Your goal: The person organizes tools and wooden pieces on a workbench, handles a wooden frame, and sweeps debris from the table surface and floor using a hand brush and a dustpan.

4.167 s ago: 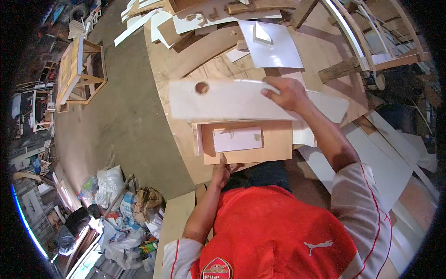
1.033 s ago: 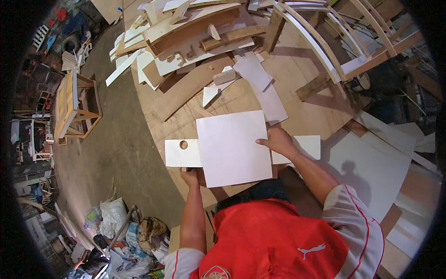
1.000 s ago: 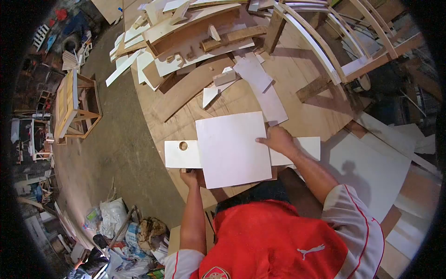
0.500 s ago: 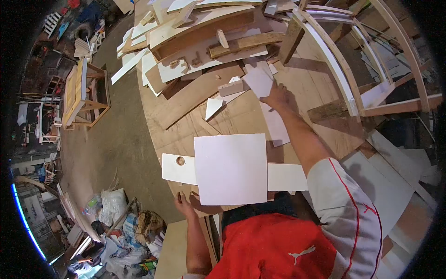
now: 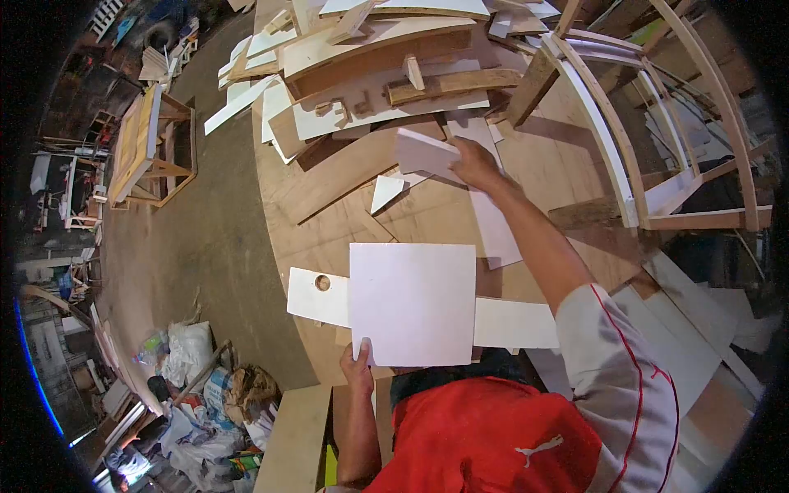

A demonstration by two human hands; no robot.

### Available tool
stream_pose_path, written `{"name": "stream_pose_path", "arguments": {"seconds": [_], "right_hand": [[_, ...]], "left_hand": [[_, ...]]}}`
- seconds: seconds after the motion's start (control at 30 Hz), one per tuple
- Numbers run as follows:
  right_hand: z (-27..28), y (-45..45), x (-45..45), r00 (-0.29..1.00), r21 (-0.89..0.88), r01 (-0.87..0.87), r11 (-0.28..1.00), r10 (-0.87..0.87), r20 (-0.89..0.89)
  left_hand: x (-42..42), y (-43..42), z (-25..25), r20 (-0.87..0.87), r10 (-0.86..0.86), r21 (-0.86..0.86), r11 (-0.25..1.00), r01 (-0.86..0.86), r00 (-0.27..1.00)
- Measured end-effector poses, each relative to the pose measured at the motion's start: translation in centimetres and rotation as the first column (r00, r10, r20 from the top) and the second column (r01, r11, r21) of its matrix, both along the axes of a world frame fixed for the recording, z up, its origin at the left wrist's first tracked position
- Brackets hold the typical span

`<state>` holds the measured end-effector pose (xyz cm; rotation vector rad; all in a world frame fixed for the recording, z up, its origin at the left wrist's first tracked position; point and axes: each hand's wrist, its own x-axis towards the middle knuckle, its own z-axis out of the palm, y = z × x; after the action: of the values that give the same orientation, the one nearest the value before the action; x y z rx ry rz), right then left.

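A white square board (image 5: 412, 304) lies near my body on top of a long white strip (image 5: 515, 323). The strip sticks out on both sides, and its left end has a round hole (image 5: 322, 283). My left hand (image 5: 358, 370) grips the square board's lower left corner, thumb on top and the other fingers mostly hidden. Farther out, my right hand (image 5: 477, 164) is closed on the right end of a smaller white board piece (image 5: 426, 154), held tilted above the table. Below it lie a small white pointed offcut (image 5: 387, 194) and a long pale strip (image 5: 497, 226).
The wooden worktable (image 5: 329, 238) carries stacked curved boards (image 5: 378, 45) and offcuts at the far side. An open wooden frame (image 5: 600, 123) stands at the right. On the floor are a wooden stand (image 5: 148, 152) and plastic bags (image 5: 189, 353), with loose panels (image 5: 674, 329) at right.
My right hand has lifted the smaller board piece off the table and swung it left. My left hand has moved from beside the square board onto its lower left corner.
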<state>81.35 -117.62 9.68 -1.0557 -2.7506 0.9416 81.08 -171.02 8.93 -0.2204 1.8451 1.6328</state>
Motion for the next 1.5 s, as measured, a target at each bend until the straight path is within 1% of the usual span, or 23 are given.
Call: {"name": "stream_pose_path", "arguments": {"seconds": [0.07,0.1,0.2,0.3,0.4,0.53,0.6,0.67,0.73,0.83,0.9,0.93,0.97,1.0,1.03,1.1,1.13,1.23,1.3,1.33,1.43,1.47,1.5], "right_hand": [[-2.6,0.0,-2.6,0.996,0.063,-0.011,0.998,0.016,-0.087],[-2.5,-0.8,-3.6,0.991,0.091,-0.016,0.996,0.028,-0.130],[-1.0,-2.7,-4.5,0.991,0.171,-0.001,0.985,-0.022,0.135],[-2.1,-4.2,-4.2,0.992,0.342,0.060,0.938,-0.095,0.085],[-3.5,-3.9,-3.9,0.980,0.161,0.023,0.987,-0.054,0.189],[-3.3,-4.9,-3.1,0.970,0.165,0.049,0.985,-0.086,0.226],[-3.3,-5.7,-3.0,0.964,0.189,0.030,0.981,-0.079,0.256],[-2.6,-6.8,-2.5,0.972,0.232,0.085,0.969,-0.132,0.194],[0.3,-8.4,-1.6,0.982,0.289,0.129,0.948,-0.163,0.096],[6.8,-12.7,1.2,0.988,0.365,0.149,0.919,-0.126,-0.087],[10.6,-17.2,3.8,0.982,0.382,0.117,0.917,-0.048,-0.185],[10.6,-19.5,5.0,0.987,0.384,0.085,0.920,-0.026,-0.157],[10.4,-21.7,6.4,0.992,0.386,0.055,0.921,-0.006,-0.128],[9.7,-24.0,7.6,0.990,0.481,0.009,0.877,0.061,-0.130],[8.9,-26.2,8.8,0.984,0.569,-0.034,0.821,0.126,-0.123],[8.0,-29.7,10.9,0.973,0.733,-0.115,0.671,0.225,-0.053],[7.2,-30.9,11.7,0.971,0.716,-0.138,0.685,0.237,-0.040],[5.9,-33.0,13.3,0.964,0.645,-0.187,0.741,0.265,-0.024],[6.0,-33.2,13.8,0.962,0.570,-0.200,0.797,0.269,-0.038],[6.0,-32.9,14.2,0.953,0.553,-0.257,0.793,0.303,0.007],[7.7,-31.2,14.8,0.895,0.406,-0.387,0.828,0.443,-0.052],[8.7,-30.7,14.9,0.874,0.369,-0.455,0.810,0.486,0.012],[8.6,-29.7,15.4,0.870,0.379,-0.454,0.806,0.494,-0.008]], "left_hand": [[-0.4,-0.8,-0.3,-0.008,-0.016,-0.020,1.000,0.016,1.000],[-0.6,-1.0,-0.3,-0.017,-0.014,-0.034,0.999,0.013,1.000],[-1.8,-1.7,-0.6,-0.031,-0.044,-0.039,0.998,0.043,0.999],[-2.6,-0.8,0.4,-0.071,-0.083,-0.071,0.994,0.078,0.994],[-2.8,-0.7,0.7,-0.068,-0.093,-0.039,0.995,0.090,0.993],[-2.8,-0.4,1.1,-0.017,-0.072,-0.007,0.997,0.072,0.997],[-3.0,-1.3,-0.1,0.011,-0.040,0.018,0.999,0.040,0.999],[-2.9,-2.2,-0.9,0.047,0.034,0.063,0.997,-0.037,0.998],[-2.9,-2.1,-0.2,0.094,0.144,0.124,0.980,-0.155,0.985],[-4.4,-4.2,-3.6,0.060,0.175,0.056,0.982,-0.178,0.983],[-5.2,-4.0,-2.5,-0.133,0.170,-0.002,0.985,-0.172,0.976],[-5.6,-3.7,-1.7,-0.228,0.159,-0.029,0.985,-0.170,0.961],[-5.9,-3.4,-0.6,-0.391,0.070,-0.086,0.990,-0.112,0.918],[-6.0,-2.8,0.9,-0.538,-0.024,-0.147,0.987,-0.066,0.843],[-6.2,-2.2,2.4,-0.663,-0.123,-0.215,0.976,-0.030,0.739],[-6.5,-0.2,5.6,-0.860,-0.239,-0.234,0.970,0.066,0.451],[-6.4,0.8,7.0,-0.920,-0.275,-0.255,0.961,0.108,0.279],[-5.4,3.7,9.4,-0.803,-0.595,-0.562,0.774,0.292,0.032],[-4.0,5.6,9.4,-0.710,-0.703,-0.664,0.651,0.369,-0.036],[-3.6,6.2,9.4,-0.657,-0.750,-0.708,0.582,0.399,-0.072],[-2.7,6.3,7.0,-0.616,-0.788,-0.720,0.566,0.402,0.005],[-2.7,6.1,6.4,-0.573,-0.819,-0.747,0.532,0.399,0.019],[-2.6,5.9,6.3,-0.574,-0.819,-0.751,0.535,0.387,0.017]]}}
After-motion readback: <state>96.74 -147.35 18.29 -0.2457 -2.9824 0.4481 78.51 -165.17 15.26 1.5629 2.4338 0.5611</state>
